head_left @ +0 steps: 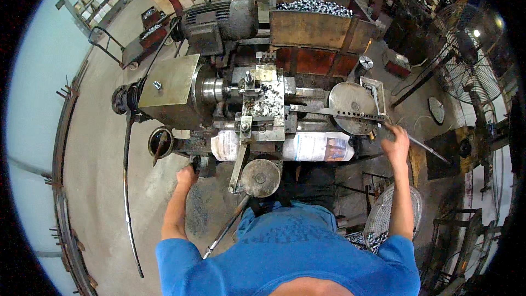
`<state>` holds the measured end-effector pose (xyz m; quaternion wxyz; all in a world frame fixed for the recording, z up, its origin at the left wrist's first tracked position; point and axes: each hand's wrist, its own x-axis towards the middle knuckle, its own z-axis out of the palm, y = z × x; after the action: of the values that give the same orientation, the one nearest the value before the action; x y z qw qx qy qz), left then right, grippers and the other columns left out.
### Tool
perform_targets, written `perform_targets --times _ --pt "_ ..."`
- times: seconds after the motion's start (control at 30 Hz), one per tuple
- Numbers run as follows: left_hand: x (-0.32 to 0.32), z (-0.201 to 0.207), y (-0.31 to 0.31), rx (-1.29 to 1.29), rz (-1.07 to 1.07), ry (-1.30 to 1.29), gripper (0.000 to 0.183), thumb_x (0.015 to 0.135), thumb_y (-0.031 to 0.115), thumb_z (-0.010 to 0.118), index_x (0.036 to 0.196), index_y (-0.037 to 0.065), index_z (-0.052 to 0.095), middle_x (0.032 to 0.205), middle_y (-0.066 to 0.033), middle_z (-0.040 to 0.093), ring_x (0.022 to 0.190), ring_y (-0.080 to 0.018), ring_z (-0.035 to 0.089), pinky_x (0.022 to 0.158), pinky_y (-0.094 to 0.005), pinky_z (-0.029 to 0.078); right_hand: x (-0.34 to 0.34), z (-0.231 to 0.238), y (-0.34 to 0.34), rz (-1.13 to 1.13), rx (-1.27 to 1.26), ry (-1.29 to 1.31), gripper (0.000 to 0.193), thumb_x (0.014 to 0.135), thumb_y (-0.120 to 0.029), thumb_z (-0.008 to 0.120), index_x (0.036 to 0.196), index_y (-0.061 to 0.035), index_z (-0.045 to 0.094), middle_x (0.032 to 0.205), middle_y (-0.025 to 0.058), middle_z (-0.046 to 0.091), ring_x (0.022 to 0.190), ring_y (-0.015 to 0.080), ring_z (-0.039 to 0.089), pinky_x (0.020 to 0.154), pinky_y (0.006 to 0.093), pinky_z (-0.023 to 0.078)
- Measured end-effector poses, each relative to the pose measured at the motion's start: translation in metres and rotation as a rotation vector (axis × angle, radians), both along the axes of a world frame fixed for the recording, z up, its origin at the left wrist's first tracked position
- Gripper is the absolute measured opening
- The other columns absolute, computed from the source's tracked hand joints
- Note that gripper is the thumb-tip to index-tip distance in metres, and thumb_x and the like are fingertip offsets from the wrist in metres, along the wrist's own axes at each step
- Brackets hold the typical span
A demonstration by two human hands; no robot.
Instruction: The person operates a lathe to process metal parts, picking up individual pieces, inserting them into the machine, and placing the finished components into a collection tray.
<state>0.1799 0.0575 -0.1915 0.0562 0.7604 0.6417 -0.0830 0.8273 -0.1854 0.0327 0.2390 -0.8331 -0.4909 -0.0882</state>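
A lathe-like machine fills the middle, with a chuck [213, 89] at the left of its greasy, chip-strewn tool slide [263, 104]. My right hand [395, 145] has its fingers curled at the outer end of a flat metal bar with a row of holes [350, 113]. That bar crosses over a round metal disc [353, 101]. My left hand [187, 175] is closed on a small dark handle [195, 161] at the machine's lower left; the fingers mostly hide its shape. Between my arms, a second lever [239, 169] reaches down to a smaller round disc [261, 177].
Behind the machine stand a motor [222, 19] and a metal bin [309, 32] heaped with small shiny parts. Printed paper [318, 147] lies along the machine's front. A perforated basket [392, 214] with metal parts sits by my right elbow. A large fan [466, 49] stands at the right.
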Motion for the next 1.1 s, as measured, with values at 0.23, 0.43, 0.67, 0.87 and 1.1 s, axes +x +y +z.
perform_targets --times 0.23,0.43,0.67,0.87,1.1 --pt "-0.021 0.066 -0.014 -0.050 0.138 -0.254 0.035 0.075 0.035 0.061 0.095 0.006 0.060 0.083 -0.0156 0.064 0.085 -0.0310 0.061 0.071 -0.0400 0.048 -0.135 0.085 0.147 0.653 0.180 0.025 0.036 0.052 -0.013 0.060 0.087 -0.0026 0.062 0.092 0.0141 0.060 0.090 0.0327 0.054 0.082 0.0396 0.043" --pt "-0.099 0.231 -0.018 0.511 0.292 -0.374 0.032 0.081 0.032 0.057 0.105 0.010 0.060 0.073 -0.0133 0.063 0.066 -0.0285 0.060 0.060 -0.0384 0.046 -0.258 0.076 0.255 0.964 0.036 -0.358 0.026 0.053 -0.024 0.062 0.072 -0.0062 0.065 0.084 0.0116 0.061 0.089 0.0290 0.052 0.082 0.0404 0.038" --pt "-0.142 0.174 -0.115 0.645 0.521 -0.094 0.045 0.075 0.044 0.062 0.086 0.000 0.059 0.068 -0.0175 0.061 0.064 -0.0339 0.059 0.059 -0.0423 0.045 -0.298 0.063 0.290 0.965 -0.415 -0.458 0.023 0.057 -0.025 0.063 0.075 -0.0129 0.067 0.084 0.0102 0.064 0.089 0.0290 0.056 0.090 0.0482 0.033" --pt "-0.048 0.211 -0.141 0.440 0.592 -0.272 0.041 0.072 0.037 0.067 0.084 -0.001 0.056 0.063 -0.0176 0.057 0.064 -0.0360 0.058 0.060 -0.0434 0.044 -0.297 0.056 0.289 0.937 -0.298 -0.485 0.017 0.060 -0.022 0.057 0.070 -0.0123 0.066 0.082 0.0119 0.064 0.087 0.0285 0.056 0.092 0.0427 0.033" --pt "-0.096 0.221 -0.117 0.046 0.464 -0.759 0.025 0.075 0.014 0.064 0.086 -0.006 0.055 0.059 -0.0108 0.058 0.048 -0.0162 0.057 0.046 -0.0302 0.047 -0.205 0.141 0.247 0.843 0.034 -0.459 0.024 0.053 -0.025 0.060 0.063 -0.0040 0.065 0.069 0.0153 0.057 0.081 0.0320 0.054 0.096 0.0441 0.033"
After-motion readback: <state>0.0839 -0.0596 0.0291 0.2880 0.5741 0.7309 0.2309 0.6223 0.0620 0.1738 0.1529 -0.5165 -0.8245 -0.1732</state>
